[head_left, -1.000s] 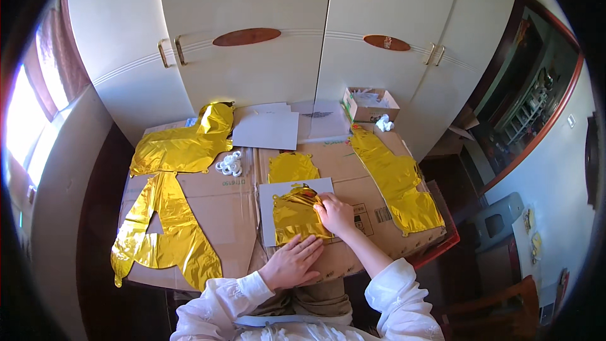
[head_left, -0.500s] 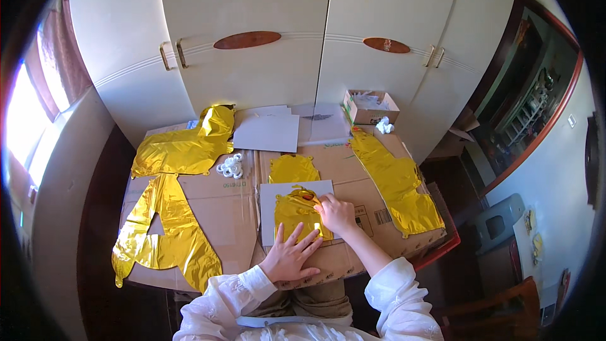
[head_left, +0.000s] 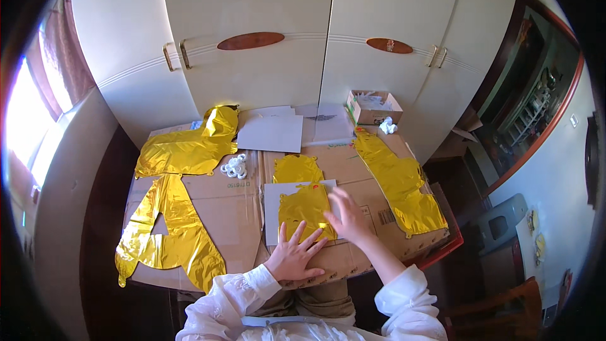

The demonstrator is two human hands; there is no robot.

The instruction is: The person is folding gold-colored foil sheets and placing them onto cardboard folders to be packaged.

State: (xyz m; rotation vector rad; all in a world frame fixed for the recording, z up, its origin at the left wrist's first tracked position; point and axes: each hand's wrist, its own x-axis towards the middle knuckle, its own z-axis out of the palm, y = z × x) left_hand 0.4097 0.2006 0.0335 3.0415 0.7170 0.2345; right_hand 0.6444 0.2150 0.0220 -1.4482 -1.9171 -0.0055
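A gold foil balloon (head_left: 304, 204), flat and folded to a rough rectangle, lies on a grey-white card (head_left: 272, 211) at the table's near middle. My left hand (head_left: 295, 259) is open, its spread fingers pressing on the balloon's lower edge. At the balloon's right side my right hand (head_left: 351, 220) is open, fingers apart and holding nothing. Whether its fingertips touch the foil, I cannot tell. Another gold foil piece (head_left: 297, 168) shows just beyond the card, partly hidden by it.
Flat gold foil balloons lie left (head_left: 167, 240), far left (head_left: 183, 151) and right (head_left: 401, 186) on the cardboard-covered table (head_left: 243, 215). Rolls of white ribbon (head_left: 234, 167) sit left of centre. White cards (head_left: 271, 132) and a small box (head_left: 374, 113) stand near the cupboard (head_left: 259, 0).
My right hand has let go of the foil's upper right edge and drawn back to the right, fingers opening. The balloon's crumpled top now lies flatter. My left hand stays on it.
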